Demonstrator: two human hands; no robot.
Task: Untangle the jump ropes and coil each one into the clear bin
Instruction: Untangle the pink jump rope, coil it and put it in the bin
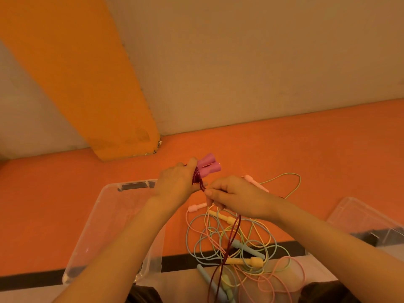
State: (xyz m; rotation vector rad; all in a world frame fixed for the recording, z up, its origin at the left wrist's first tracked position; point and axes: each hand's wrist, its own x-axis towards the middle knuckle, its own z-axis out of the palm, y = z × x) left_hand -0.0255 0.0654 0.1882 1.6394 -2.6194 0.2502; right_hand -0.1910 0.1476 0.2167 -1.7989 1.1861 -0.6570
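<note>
I see the left hand (175,182) gripping the pink handles (208,167) with maroon cord (229,243) wound round them; the right hand (236,199) pinches that cord above the tangled ropes (240,241).

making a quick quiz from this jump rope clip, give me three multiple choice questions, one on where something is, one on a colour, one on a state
1. Where is the clear bin relative to the pile of tangled ropes?
A. to the left of it
B. on top of it
C. behind it, against the wall

2. What colour are the two handles held together in the left hand?
A. yellow
B. pink-purple
C. blue

3. What state is the dark red rope in?
A. fully coiled inside the bin
B. lying untouched in the pile
C. partly wound round the handles, the rest hanging from the right hand

Answers:
1. A, the bin sits on the orange floor left of the pile.
2. B, both handles sticking out past the left hand are pink-purple.
3. C, turns of rope wrap the handles while the right hand pinches a strand that trails down.
</note>
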